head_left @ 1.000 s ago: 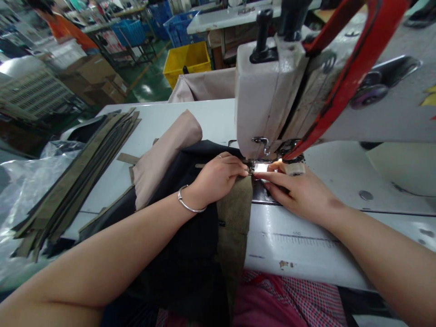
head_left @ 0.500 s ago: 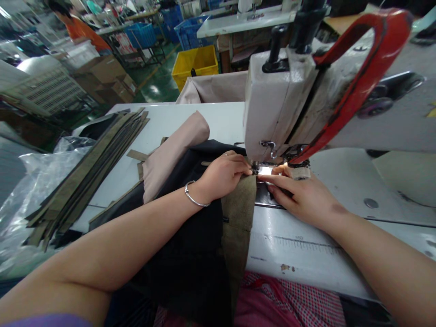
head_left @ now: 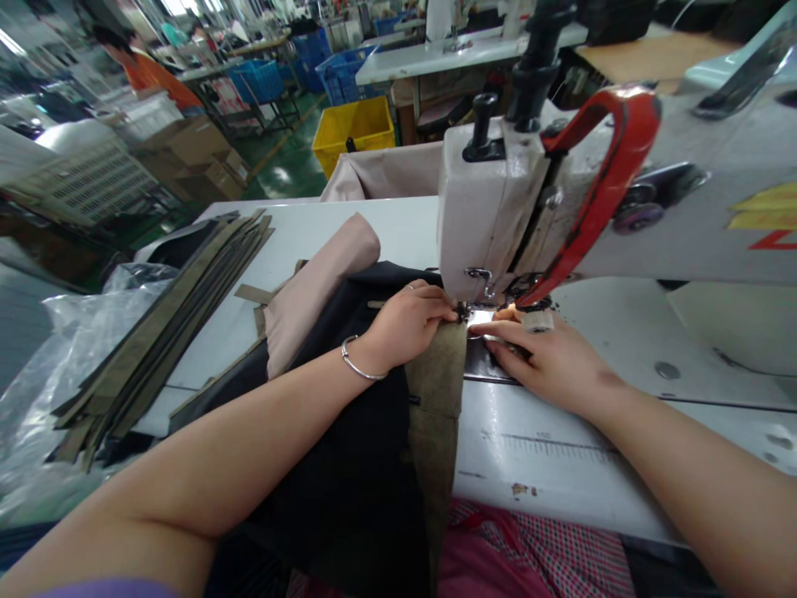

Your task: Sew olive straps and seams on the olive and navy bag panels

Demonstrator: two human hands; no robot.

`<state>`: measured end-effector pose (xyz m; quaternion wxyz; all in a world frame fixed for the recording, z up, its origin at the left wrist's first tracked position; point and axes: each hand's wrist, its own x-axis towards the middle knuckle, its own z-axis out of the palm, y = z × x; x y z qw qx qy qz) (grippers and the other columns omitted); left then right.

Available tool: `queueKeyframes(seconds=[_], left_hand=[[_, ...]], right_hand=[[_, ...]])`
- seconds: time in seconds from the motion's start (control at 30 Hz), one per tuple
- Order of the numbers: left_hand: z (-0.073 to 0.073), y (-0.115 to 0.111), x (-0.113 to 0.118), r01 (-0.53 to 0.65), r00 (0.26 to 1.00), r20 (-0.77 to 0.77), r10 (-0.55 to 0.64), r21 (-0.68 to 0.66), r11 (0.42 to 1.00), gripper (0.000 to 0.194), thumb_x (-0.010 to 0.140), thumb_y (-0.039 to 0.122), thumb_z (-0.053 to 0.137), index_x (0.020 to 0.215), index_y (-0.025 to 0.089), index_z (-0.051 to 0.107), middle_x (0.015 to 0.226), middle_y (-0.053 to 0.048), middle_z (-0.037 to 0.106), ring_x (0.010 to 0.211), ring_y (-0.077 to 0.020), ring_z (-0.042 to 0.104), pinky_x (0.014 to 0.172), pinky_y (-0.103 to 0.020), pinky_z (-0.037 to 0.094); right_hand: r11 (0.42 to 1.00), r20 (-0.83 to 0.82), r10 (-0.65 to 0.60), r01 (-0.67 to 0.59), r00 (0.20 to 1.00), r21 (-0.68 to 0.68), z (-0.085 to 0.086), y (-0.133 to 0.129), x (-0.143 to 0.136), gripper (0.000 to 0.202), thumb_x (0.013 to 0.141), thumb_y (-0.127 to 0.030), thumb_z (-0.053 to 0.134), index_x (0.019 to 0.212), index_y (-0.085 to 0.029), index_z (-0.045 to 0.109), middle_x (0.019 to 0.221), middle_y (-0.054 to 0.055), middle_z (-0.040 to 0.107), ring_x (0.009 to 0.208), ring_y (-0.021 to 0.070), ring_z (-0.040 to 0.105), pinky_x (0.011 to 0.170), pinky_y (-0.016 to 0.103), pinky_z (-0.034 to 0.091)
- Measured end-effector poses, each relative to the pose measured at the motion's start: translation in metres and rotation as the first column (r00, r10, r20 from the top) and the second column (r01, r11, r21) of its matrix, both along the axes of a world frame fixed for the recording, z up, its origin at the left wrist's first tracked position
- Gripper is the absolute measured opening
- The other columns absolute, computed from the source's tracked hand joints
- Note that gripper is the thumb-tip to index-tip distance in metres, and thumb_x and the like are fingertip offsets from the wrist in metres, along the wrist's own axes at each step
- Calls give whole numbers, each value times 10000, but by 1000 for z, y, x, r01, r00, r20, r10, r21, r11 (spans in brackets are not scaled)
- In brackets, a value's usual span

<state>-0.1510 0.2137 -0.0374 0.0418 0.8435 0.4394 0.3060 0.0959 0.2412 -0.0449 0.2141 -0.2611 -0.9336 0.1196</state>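
Observation:
My left hand (head_left: pixel 414 324) lies on a black fabric piece (head_left: pixel 349 432) with an olive-brown band (head_left: pixel 439 374). Its fingers are bunched together, gripping the cloth right beside the presser foot (head_left: pixel 462 311) of a white sewing machine (head_left: pixel 473 208). On the other side of the needle area is my right hand (head_left: pixel 548 353), its fingers stretched out over the metal needle plate (head_left: pixel 489 365). The index fingertip comes close to the band's edge; whether it touches is unclear. Part of the right fingers is hidden behind the machine's guide parts. The fabric hangs over the table's front edge.
Long olive-brown strips (head_left: pixel 168 324) are stacked at the left beside clear plastic wrap (head_left: pixel 80 349). A rolled beige fabric part (head_left: pixel 324 286) lies behind my left forearm. A red lever guard (head_left: pixel 613 166) juts from the machine head. Beyond stands a yellow crate (head_left: pixel 354 129); a person in orange (head_left: pixel 155 79) is farther off.
The camera view has shifted slightly, so the machine head appears lower and farther left. Both hands and the fabric stay at nearly the same place by the presser foot.

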Motion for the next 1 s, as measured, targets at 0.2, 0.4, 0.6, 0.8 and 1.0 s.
queueKeyframes(seconds=[0.2, 0.4, 0.6, 0.8, 1.0], left_hand=[[-1, -1, -1, 0, 1000, 14, 0, -7, 1000, 242, 830, 25, 560, 871, 194, 729, 968, -16, 722, 947, -178, 624, 903, -342, 494], [0, 2, 2, 20, 1000, -20, -21, -51, 999, 257, 842, 29, 541, 890, 201, 726, 989, -28, 720, 994, -180, 631, 942, -374, 486], [48, -41, -14, 59, 943, -304, -138, -255, 965, 377, 893, 153, 590, 1271, 159, 591, 1349, -110, 581, 1287, -213, 498, 1127, -409, 358], [72, -182, -15, -344, 904, -375, 207, -349, 872, 644, 822, 515, 672, 1367, 222, 489, 1383, -107, 530, 1269, -267, 496, 1099, -442, 404], [16, -226, -9, -384, 864, -423, 274, -200, 901, 682, 866, 347, 658, 1471, 230, 366, 1539, -106, 355, 1397, -273, 377, 1174, -478, 319]], right_hand=[[1000, 15, -8, 8, 1000, 1, -3, 3, 1, 258, 929, -246, 507, 1124, -236, 675, 1037, 84, 632, 984, 243, 570, 847, 408, 465], [999, 3, -43, 43, 999, 28, -5, 3, -1, 284, 919, -229, 505, 1146, -239, 675, 1059, 77, 639, 995, 240, 561, 860, 400, 459], [995, -23, -81, 83, 996, 51, -9, 0, 3, 276, 922, -243, 495, 1117, -238, 690, 1031, 77, 639, 975, 231, 560, 850, 376, 457], [994, -74, -90, 95, 993, 61, -14, 2, 2, 280, 920, -240, 486, 1098, -229, 702, 984, 75, 638, 938, 225, 563, 856, 374, 446], [993, -74, -90, 95, 993, 69, -16, 3, 0, 286, 914, -231, 477, 1105, -218, 690, 1047, 88, 626, 989, 235, 562, 881, 391, 451]])
